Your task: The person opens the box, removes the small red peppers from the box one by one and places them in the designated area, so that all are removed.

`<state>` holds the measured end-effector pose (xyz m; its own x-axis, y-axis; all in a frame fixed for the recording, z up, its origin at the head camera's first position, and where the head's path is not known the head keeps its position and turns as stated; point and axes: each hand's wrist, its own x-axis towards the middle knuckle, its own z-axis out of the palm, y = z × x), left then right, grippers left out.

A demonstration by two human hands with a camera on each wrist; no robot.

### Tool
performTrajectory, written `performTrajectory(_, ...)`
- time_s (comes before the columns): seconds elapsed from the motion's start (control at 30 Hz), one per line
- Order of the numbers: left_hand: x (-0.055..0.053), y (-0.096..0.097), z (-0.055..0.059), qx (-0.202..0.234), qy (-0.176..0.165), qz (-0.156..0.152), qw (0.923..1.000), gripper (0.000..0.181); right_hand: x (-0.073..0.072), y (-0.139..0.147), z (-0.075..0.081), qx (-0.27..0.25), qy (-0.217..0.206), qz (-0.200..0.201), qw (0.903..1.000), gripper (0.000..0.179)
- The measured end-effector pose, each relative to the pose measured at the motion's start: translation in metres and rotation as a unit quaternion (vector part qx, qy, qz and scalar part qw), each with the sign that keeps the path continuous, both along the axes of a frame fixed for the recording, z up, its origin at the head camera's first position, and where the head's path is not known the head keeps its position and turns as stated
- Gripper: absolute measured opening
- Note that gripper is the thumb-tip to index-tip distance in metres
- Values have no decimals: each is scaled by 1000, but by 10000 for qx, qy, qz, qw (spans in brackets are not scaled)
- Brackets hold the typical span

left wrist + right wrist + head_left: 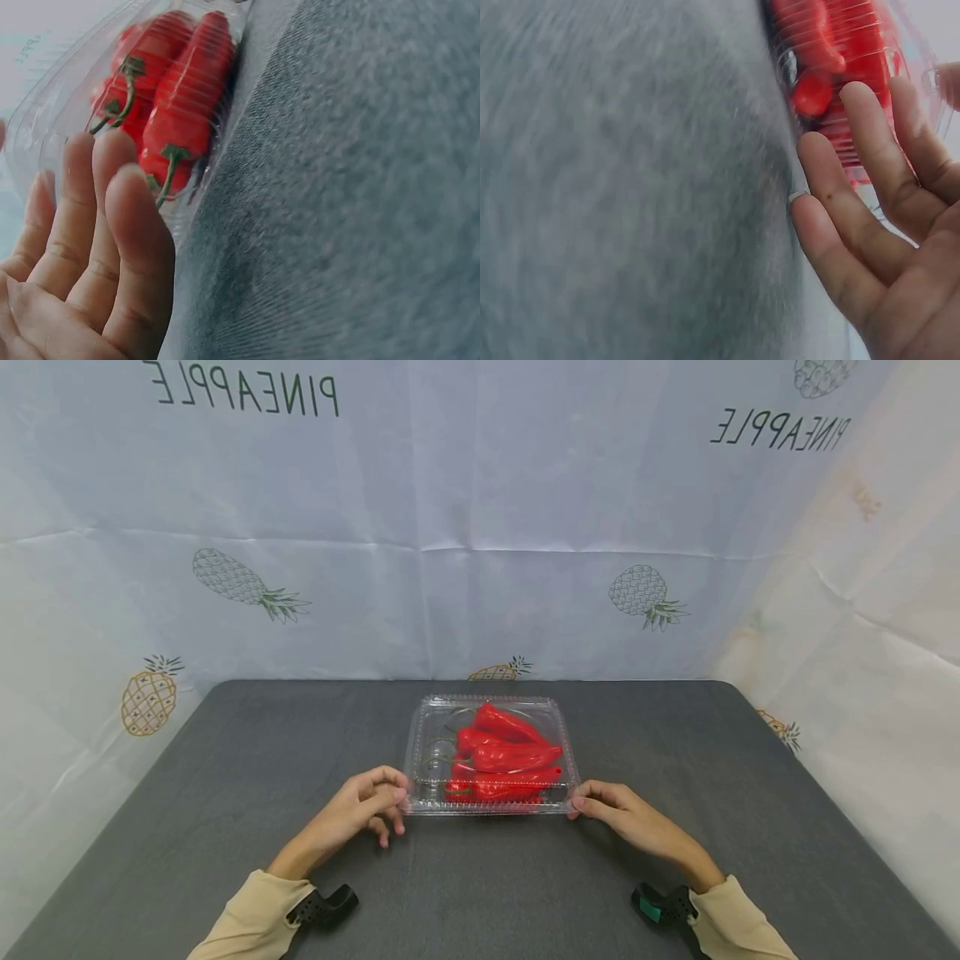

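Note:
A clear plastic clamshell box (491, 811) sits on the dark table, its lid down over several red peppers (517, 757). Green stems (174, 154) point toward the box's left side. At the front left corner my left hand (367, 802) holds the rim with thumb and index finger, while its lower fingers hang loose. My right hand (626, 814) pinches the front right corner. In the right wrist view, the right fingers (866, 217) lie along the ribbed side, and only part of the thumb (949, 84) shows by the lid's edge.
The dark grey table (225, 793) spreads around the box. Behind it hangs a pale cloth (450, 602) printed with pineapples, which continues along both sides. Black bands (322, 907) are worn at the wrists, over beige sleeves (251, 920).

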<state>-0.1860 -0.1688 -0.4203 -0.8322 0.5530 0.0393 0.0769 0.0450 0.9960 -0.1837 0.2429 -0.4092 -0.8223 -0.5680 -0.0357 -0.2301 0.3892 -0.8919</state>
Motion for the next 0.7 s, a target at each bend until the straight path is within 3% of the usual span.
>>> performTrajectory(0.33,1,4,-2,-104,198,183,9996,23,-4,10,3,-411,-1342,-94,9901,39)
performTrajectory(0.7,2,4,-2,-131,164,247,9995,23,-4,15,4,-851,-1699,403,9810,39)
